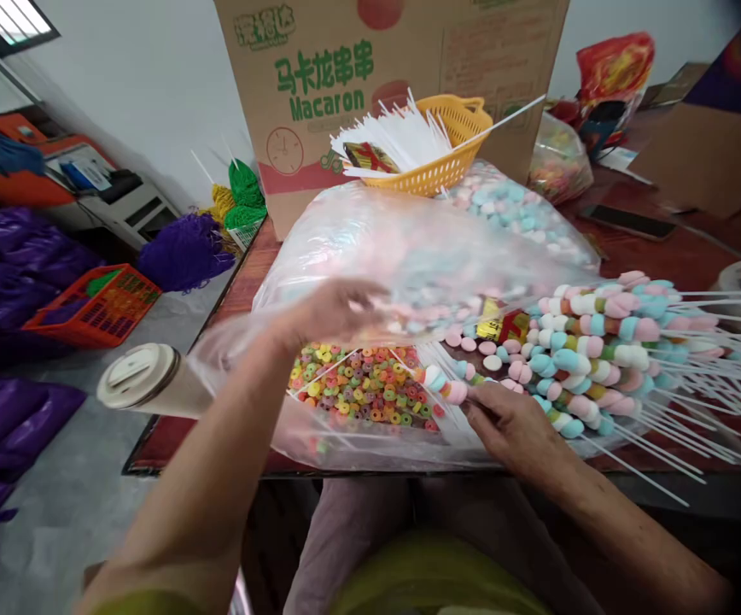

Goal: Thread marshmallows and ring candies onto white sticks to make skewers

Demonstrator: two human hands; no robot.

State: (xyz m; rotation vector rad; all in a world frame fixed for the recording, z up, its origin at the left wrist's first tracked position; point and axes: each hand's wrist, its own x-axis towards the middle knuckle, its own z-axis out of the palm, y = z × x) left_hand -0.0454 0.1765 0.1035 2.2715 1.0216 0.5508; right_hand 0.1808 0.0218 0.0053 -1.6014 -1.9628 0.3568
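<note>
Your right hand [517, 427] has the candy skewer [451, 389] pinched at its fingertips. Its candies run up-left from the fingers, toward the ring candies [361, 384]. Right is nearer the skewer; your left hand [338, 312] is up-left, over the clear plastic bag [345, 226], fingers blurred, can't tell if gripping. Finished-looking skewers [575, 359] lie just right, sticks pointing right.

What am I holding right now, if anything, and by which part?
Your right hand pinches a candy skewer, right beside its pink candy. Your left hand is blurred; whether it grips anything can't be told.
</note>
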